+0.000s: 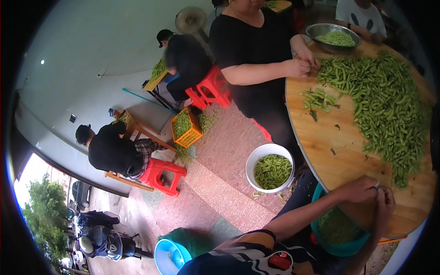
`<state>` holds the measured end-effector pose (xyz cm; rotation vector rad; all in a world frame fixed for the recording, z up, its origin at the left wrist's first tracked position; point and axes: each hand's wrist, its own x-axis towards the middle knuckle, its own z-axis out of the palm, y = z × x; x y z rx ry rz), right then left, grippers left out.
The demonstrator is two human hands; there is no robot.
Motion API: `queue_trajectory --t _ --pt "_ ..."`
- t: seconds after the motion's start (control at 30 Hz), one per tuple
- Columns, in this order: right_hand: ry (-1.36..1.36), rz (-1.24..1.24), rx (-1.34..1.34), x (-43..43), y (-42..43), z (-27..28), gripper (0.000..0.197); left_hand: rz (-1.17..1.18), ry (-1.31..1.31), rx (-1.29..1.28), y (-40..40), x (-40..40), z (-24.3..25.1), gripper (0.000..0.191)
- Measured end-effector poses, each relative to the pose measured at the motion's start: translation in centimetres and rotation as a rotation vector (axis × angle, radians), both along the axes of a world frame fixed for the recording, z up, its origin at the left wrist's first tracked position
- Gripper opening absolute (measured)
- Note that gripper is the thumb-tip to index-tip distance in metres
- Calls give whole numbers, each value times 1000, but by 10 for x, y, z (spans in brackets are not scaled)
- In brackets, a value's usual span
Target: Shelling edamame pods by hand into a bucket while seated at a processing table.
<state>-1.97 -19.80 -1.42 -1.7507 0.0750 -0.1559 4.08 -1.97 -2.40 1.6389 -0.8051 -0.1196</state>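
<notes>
My left hand [361, 189], with a ring-like band on a finger, meets my right hand [385, 200] over the near part of a round wooden table [319, 137]. The fingers of both are curled together at the tips; whether something small is between them cannot be made out. Beyond them a large heap of green soybean pods [388, 99] covers the table's far right side. A smaller group of pods [318, 99] and a few dark leaf scraps lie apart from it. Under the table's edge, below my forearms, a teal tub [347, 249] holds green material.
Beside me stands a white bucket [270, 147] of pods. Across the table a person [254, 44] works near a metal bowl [333, 27] of shelled beans. Further off are two seated people, red stools [165, 175], an orange crate [187, 137] and a blue basket [172, 257].
</notes>
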Motion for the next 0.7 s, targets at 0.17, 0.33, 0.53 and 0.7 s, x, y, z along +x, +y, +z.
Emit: queue_trajectory --t 0.17,0.33,0.53,0.7 --pt "15 24 125 -1 -3 4 14 -44 43 -49 7 -2 6 24" --pt "60 -9 138 -9 6 21 15 -71 94 -128 8 -4 9 20" --pt "43 -53 221 -13 8 18 18 -176 303 -188 12 -4 12 13" --pt "46 -20 246 -13 0 11 17 -283 593 -247 15 -4 19 9"
